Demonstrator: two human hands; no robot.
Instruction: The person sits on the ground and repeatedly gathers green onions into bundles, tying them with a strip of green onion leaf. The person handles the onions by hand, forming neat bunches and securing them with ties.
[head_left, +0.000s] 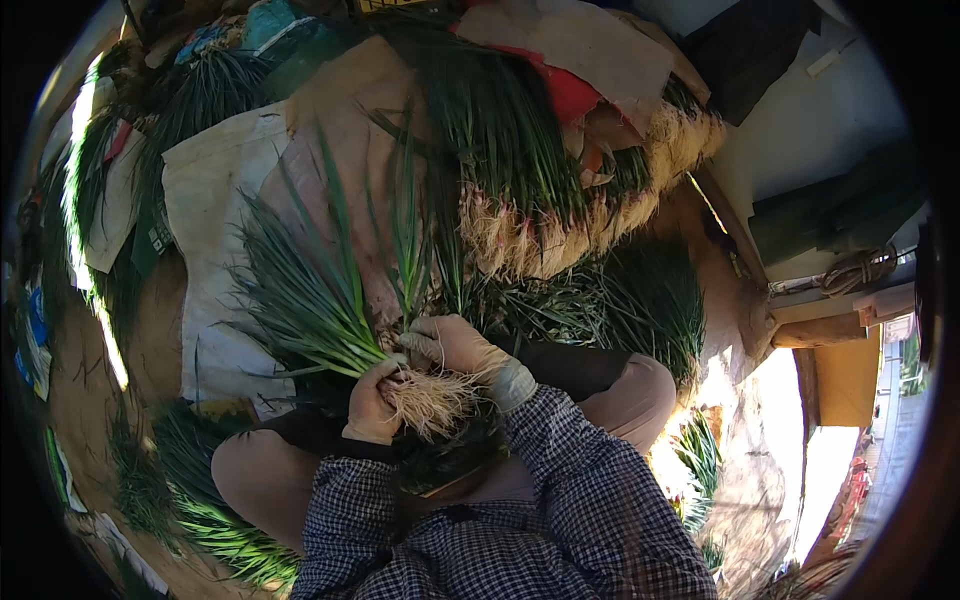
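My left hand (374, 403), in a pale glove, is closed around the lower stems of a bunch of green scallion-like plants (311, 300). The leaves fan out up and to the left, and the whitish roots (433, 401) hang to the right of the hand. My right hand (448, 346), gloved too, has its fingers closed at the base of a few upright green stalks (409, 277), just above the roots of the bunch. Its fingertips are partly hidden, and both hands are close together over my crossed legs.
A big pile of rooted plants (517, 150) lies ahead to the right, partly under a tan sheet (577, 45). Loose leaves (562, 300) lie below it. A whitish woven sack (217, 262) is at the left. More greens (225, 532) lie beside my left knee.
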